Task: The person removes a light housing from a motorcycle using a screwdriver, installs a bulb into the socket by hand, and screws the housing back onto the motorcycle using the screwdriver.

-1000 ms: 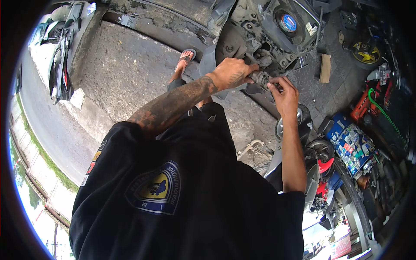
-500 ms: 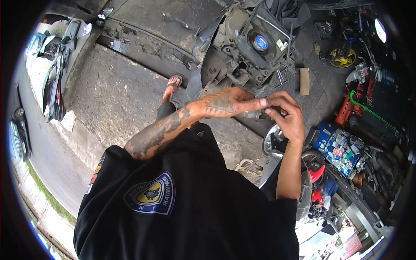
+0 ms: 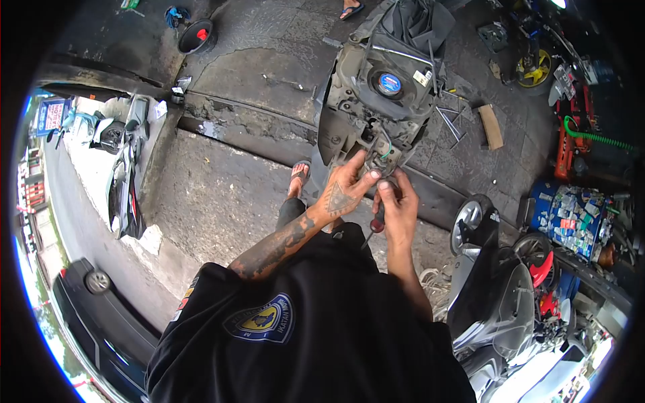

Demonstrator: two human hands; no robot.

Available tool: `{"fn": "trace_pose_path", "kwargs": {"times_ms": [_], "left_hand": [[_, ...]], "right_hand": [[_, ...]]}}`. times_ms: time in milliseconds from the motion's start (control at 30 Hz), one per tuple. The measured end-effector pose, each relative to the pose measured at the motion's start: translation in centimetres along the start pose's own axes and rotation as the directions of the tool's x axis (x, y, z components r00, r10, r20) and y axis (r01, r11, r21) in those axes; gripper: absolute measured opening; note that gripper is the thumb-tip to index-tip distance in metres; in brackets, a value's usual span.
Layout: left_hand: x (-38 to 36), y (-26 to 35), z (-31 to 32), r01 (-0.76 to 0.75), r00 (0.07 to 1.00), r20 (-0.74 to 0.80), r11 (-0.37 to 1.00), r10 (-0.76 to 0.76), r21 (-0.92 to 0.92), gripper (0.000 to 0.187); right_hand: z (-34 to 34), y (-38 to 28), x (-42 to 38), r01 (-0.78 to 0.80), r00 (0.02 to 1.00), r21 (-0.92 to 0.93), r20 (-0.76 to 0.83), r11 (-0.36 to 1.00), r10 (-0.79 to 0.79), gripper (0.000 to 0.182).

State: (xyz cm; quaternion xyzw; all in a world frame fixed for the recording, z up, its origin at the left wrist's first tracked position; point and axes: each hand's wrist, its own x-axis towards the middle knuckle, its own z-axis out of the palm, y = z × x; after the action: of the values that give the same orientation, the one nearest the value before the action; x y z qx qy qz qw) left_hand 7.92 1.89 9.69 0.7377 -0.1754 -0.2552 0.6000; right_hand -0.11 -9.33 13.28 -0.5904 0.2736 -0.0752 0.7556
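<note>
My tattooed left hand (image 3: 345, 187) is at the near end of a stripped motor-scooter body (image 3: 366, 101). Its thumb is pressed forward, and its fingers curl round something small that I cannot make out. Close beside it, my right hand (image 3: 401, 213) holds a screwdriver (image 3: 378, 220) with a dark and red handle, its shaft pointing back toward my body. The thumb and fingertips of that hand meet near my left thumb. Above the hands, a green wire (image 3: 388, 146) shows among the scooter's exposed parts. A round cap with a blue label (image 3: 389, 84) sits farther up the body.
Metal T-handle tools (image 3: 451, 124) and a wooden block (image 3: 491, 126) lie on the floor to the right. A wheel (image 3: 469, 218), a blue sticker-covered drum (image 3: 568, 218) and a grey scooter (image 3: 504, 302) stand at right. A black bucket (image 3: 195, 37) is at upper left.
My hands have moved left in view, closer to the scooter body. A screwdriver now shows in my right hand. The view has shifted, and a dark car appears at lower left.
</note>
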Motion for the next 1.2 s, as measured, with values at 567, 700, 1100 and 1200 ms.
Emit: {"fn": "trace_pose_path", "kwargs": {"times_ms": [567,700,1100,1200], "left_hand": [[-1.6,-7.0,-4.5,0.361,0.905,-0.192,0.923,-0.381,-0.132,0.031],[-2.5,-5.3,-5.4,0.439,0.896,-0.051,0.897,-0.441,-0.044,0.036],[-0.8,-1.1,1.1,0.377,0.861,0.291,0.908,-0.417,0.184,0.045],[-1.0,-1.5,2.7,0.183,0.893,0.373,0.961,-0.251,0.210,0.037]], "right_hand": [[-5.4,5.7,-1.5,0.122,0.869,0.117,-0.492,0.986,-0.049,0.022],[-6.7,6.9,-3.9,0.063,0.926,-0.012,-0.372,0.998,-0.063,0.019],[-9.8,7.0,-6.7,0.054,0.997,-0.505,0.072,0.861,-0.020,0.029],[-8.9,7.5,-7.2,0.085,0.995,-0.449,0.078,0.889,-0.056,0.034]]}}
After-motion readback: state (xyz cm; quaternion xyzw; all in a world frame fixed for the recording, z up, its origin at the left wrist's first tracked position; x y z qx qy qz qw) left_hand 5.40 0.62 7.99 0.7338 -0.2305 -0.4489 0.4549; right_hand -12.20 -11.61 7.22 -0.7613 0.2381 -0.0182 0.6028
